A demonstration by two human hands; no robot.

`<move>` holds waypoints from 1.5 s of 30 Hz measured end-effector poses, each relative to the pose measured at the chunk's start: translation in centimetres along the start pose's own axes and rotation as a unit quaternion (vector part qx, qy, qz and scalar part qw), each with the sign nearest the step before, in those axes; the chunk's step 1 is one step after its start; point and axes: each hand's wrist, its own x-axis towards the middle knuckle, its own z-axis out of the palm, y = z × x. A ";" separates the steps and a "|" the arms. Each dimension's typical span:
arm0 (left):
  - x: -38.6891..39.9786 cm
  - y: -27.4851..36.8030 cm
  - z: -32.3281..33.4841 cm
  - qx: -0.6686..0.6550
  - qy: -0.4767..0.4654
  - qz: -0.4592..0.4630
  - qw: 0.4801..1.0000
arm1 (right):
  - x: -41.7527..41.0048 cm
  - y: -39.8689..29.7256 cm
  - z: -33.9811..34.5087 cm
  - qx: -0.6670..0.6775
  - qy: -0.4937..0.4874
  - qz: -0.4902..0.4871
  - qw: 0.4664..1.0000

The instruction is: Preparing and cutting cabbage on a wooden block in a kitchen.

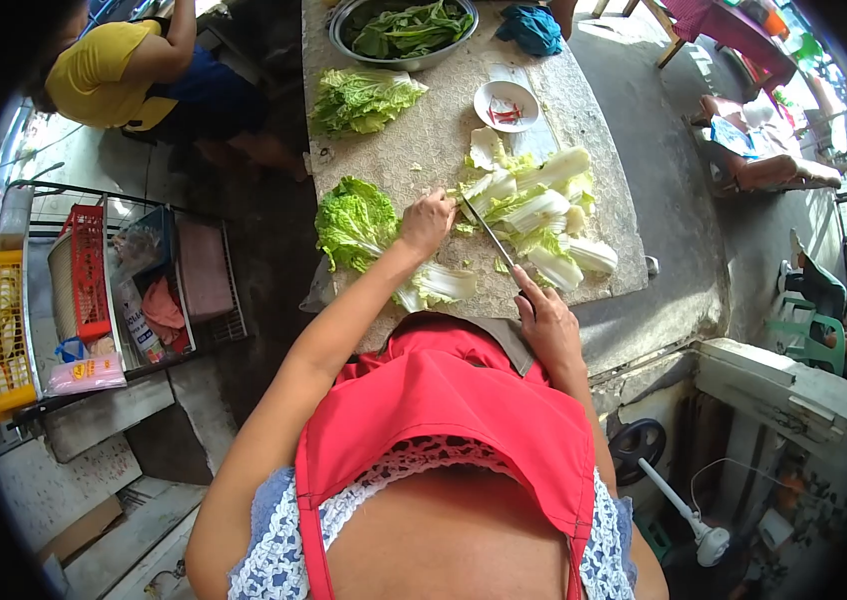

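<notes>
My right hand (549, 322) grips the dark handle of a kitchen knife (491, 234). Its blade slants up and left, with the tip close to the fingers of my left hand (427, 223). Those fingers are curled at the left edge of a pile of napa cabbage stalks (536, 211); whether they pinch a piece there is too small to tell. Under and beside my left forearm lie a leafy green napa cabbage leaf (357, 219) and a pale stalk end (447, 283). Farther up the table sits a stack of napa cabbage leaves (363, 97).
The table (386, 161) has a patterned cover. On it stand a metal basin (339, 46) of dark leafy greens, a white bowl (486, 120) with red chili peppers, and a teal cloth (530, 30). A rack (105, 255) with baskets and a person in yellow (105, 71) are at left.
</notes>
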 end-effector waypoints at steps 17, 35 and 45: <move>-0.8 -0.7 2.1 0.014 0.079 0.028 0.996 | 2.8 -0.2 0.1 0.079 -0.036 -0.007 0.996; 11.4 -15.3 -8.8 0.207 0.012 -0.054 0.977 | -0.9 0.2 -1.6 0.274 0.015 0.002 0.962; -1.3 -8.3 -12.2 0.070 -0.345 0.088 0.932 | -1.0 2.9 -1.4 0.206 -0.021 0.013 0.978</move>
